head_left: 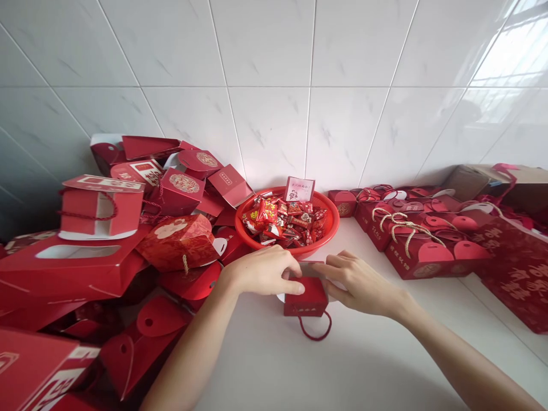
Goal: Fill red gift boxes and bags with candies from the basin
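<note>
The left hand (265, 272) rests its thumb on the red gift box (311, 299); the right hand (358, 282) touches its side (whether either grip pinches, I cannot tell).

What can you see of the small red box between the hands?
The small red box looks like card, with pale print low on its front and white flaps showing at its sides. A dark red cord loop extends from its front over the white tabletop. The left grip has its thumb on top; the right grip is at its right side, partly hiding whether it is closed.
</note>
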Demonstrator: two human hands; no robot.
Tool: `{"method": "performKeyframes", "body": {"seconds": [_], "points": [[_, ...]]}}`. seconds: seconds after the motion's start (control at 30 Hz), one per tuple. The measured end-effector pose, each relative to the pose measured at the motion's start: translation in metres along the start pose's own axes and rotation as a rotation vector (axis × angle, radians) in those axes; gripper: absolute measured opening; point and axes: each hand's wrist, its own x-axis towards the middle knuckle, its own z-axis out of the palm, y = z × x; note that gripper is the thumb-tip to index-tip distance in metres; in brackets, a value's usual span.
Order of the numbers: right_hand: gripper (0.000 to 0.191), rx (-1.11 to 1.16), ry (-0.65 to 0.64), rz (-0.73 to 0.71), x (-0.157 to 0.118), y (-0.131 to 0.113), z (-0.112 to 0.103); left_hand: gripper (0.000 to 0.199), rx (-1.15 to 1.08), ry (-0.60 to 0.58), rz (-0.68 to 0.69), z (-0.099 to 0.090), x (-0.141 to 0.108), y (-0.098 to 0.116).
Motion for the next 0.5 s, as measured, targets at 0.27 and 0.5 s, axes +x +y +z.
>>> {"method": "performKeyframes", "body": {"seconds": [0.27,0.5], "points": [[0.049,0.165,0.009,0.259,0.002,0.004,0.009,0.036,0.101,-0.035,-0.094,0.008,0.001,0.007],[0.061,0.129,0.033,0.324,-0.002,-0.002,0.010,0.013,0.074,-0.091,-0.072,0.010,0.006,0.009]]}}
